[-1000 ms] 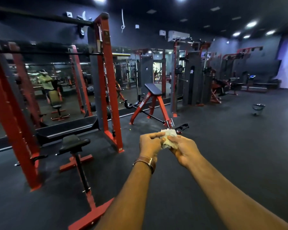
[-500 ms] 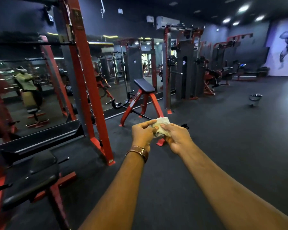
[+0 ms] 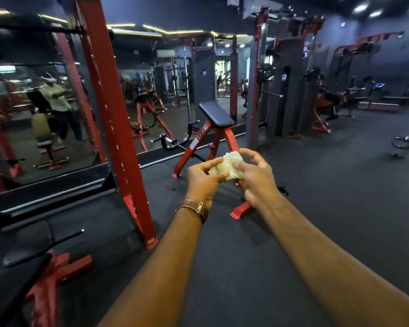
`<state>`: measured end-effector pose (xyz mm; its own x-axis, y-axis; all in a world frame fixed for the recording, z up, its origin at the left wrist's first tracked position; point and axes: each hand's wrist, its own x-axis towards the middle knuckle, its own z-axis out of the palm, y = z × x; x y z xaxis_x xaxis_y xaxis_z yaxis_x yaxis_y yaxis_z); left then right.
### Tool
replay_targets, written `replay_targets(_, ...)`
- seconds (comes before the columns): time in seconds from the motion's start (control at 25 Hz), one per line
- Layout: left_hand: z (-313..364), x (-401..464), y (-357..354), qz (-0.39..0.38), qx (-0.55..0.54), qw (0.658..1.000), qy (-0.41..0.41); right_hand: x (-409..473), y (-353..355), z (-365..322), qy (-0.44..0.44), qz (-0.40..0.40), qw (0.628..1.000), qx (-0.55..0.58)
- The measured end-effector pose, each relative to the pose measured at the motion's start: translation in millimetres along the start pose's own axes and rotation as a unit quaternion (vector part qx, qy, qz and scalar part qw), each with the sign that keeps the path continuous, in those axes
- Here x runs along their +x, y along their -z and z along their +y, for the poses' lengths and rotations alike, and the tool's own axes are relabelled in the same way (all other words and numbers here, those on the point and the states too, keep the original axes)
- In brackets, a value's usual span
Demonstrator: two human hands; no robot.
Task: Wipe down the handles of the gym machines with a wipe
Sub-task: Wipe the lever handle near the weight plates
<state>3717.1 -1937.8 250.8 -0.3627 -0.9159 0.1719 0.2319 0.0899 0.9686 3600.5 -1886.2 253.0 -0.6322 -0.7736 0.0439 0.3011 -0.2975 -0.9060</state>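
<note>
A crumpled pale wipe [image 3: 232,165] is held in front of me at chest height between both hands. My left hand [image 3: 202,182], with a brown watch strap on the wrist, pinches its left side with thumb and fingers. My right hand [image 3: 257,178] grips its right side, two fingers raised above it. Behind the hands stands a red-framed bench with a black pad [image 3: 215,114], and its black handle bars [image 3: 172,142] stick out low on the left. No machine handle touches the wipe.
A red rack upright [image 3: 118,128] rises close on the left, in front of a wall mirror [image 3: 45,109]. A black bench pad [image 3: 21,253] sits at lower left. Red and black machines [image 3: 288,90] line the back wall. A metal bin [image 3: 403,143] stands on the dark floor at right.
The view has moved forward and right, so the rack and the bench look nearer. Both hands keep hold of the wipe; my right fingers have lifted and spread over it.
</note>
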Motion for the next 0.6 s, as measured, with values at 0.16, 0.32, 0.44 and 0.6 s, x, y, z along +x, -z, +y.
replay_targets(0.16, -20.8, 120.3, -13.7, 0.038, -0.020, 0.999, 0.001, 126.1, -25.1, 6.2, 0.005, -0.047, 0.999, -0.026)
replay_targets(0.32, -55.3, 245.8, -9.9, 0.076, -0.007, 0.997, 0.003, 253.6, -53.2, 38.5, -0.021, -0.065, 0.997, -0.037)
replay_targets(0.44, -86.4, 347.2, 1.1, 0.096, 0.004, 0.995, 0.007, 353.0, -78.3, 68.9, -0.024, -0.084, 0.995, -0.042)
replay_targets(0.6, -120.9, 497.1, 28.9, 0.108, 0.015, 0.994, 0.015, 491.7, -128.3, 111.5, -0.026, -0.110, 0.992, -0.047)
